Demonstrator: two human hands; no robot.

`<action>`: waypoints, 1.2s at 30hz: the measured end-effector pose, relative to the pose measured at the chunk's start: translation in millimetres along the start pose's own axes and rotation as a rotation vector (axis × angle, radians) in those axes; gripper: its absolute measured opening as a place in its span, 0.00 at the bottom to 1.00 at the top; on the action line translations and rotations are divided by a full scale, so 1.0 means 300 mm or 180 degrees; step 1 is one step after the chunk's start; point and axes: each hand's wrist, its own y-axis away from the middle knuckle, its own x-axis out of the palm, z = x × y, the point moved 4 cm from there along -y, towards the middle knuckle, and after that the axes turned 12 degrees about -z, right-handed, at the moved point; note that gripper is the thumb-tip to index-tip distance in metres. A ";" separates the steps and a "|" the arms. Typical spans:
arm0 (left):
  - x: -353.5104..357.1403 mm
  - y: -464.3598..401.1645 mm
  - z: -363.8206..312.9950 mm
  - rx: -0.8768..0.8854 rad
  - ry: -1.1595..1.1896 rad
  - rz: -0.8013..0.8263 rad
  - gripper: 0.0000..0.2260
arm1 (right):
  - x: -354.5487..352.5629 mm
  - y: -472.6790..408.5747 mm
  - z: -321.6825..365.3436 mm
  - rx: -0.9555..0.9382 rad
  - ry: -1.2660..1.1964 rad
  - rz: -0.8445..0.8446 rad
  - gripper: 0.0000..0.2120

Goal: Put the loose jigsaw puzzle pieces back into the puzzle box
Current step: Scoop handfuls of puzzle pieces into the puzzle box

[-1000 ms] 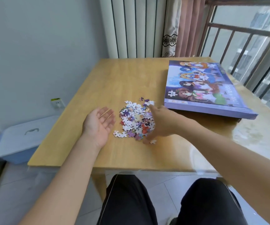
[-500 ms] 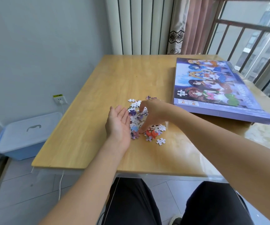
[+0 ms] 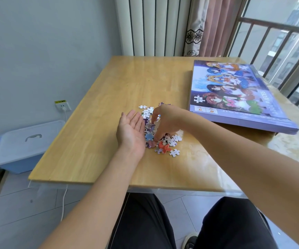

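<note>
**Wooden table, puzzle pieces raked between two hands**

Bare skin of the left hand [image 3: 131, 131] is seen palm up, fingers straight and relaxed, its edge laid on the table [image 3: 94, 126] against the left side of the pile of jigsaw puzzle pieces [image 3: 160, 135]. Nothing is gripped by it. The right hand [image 3: 166, 123] is arched over the pile from the right, its fingers curled down into the pieces; whether any piece is actually pinched cannot be told. A few pieces lie scattered at the near and far edges of the pile, among them an orange piece [image 3: 164, 146] on the near side. The puzzle box [image 3: 235, 94], closed and printed with cartoon figures, lies flat on the right part of the table, apart from the pile. A blue storage bin [image 3: 22, 146] with a white lid is seen on the floor to the left, below a wall socket [image 3: 62, 105].
</note>
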 end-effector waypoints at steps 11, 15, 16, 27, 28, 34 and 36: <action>0.000 -0.007 -0.010 -0.0164 0.0047 0.0076 0.20 | -0.071 -0.006 -0.025 0.0224 -0.0685 -0.0759 0.15; 0.018 -0.012 -0.017 -0.0286 0.0045 0.0003 0.19 | -0.134 -0.011 0.007 0.0138 -0.0897 -0.1057 0.14; 0.025 -0.012 -0.013 -0.0363 0.0060 -0.0042 0.20 | -0.139 -0.010 0.028 0.0014 -0.0874 -0.1181 0.12; 0.049 -0.055 -0.039 -0.1205 0.0585 -0.0096 0.13 | -0.011 0.029 0.187 -0.0803 -0.0345 -0.0720 0.23; 0.046 -0.058 -0.041 -0.1213 0.0622 -0.0073 0.12 | -0.019 0.039 0.176 -0.0843 -0.0591 -0.0606 0.23; 0.045 -0.077 -0.065 -0.1240 0.1063 -0.0180 0.11 | -0.154 -0.081 0.017 -0.0318 -0.0786 -0.1392 0.19; 0.036 -0.075 -0.072 -0.1262 0.1112 -0.0145 0.11 | -0.115 -0.141 -0.017 -0.0143 0.0086 -0.0983 0.29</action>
